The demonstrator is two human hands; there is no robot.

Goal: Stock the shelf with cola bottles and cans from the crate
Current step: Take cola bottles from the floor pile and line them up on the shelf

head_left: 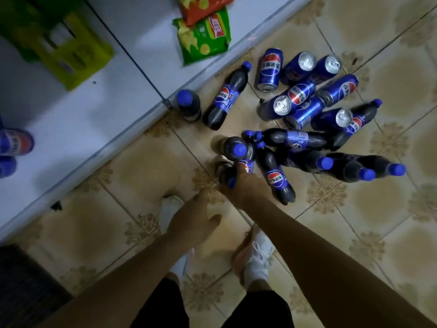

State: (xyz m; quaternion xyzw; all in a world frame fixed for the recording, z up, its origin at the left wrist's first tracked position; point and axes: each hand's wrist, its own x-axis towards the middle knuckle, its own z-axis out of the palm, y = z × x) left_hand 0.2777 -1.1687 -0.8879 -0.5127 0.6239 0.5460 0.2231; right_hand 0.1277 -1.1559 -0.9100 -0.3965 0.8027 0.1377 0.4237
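Cola bottles and cans lie scattered on the tiled floor. Several blue cans [299, 91] are heaped at the upper right. Several dark bottles [295, 140] with blue caps lie below them. One bottle [236, 147] stands upright in the middle, and another [187, 103] stands against the shelf edge. My right hand [246, 188] reaches down into the pile and grips a cola bottle [225, 175] at its neck; the hand hides most of it. My left hand [199, 216] hangs above the floor, fingers relaxed and holding nothing. Two cans [14, 143] stand on the white shelf [94, 119] at the far left.
On the shelf lie a green chip bag [203, 36], an orange one [201, 5] and a blurred yellow-green plastic crate [71, 55]. My white shoes [257, 256] stand just below the pile. A dark mat [23, 287] lies at the lower left.
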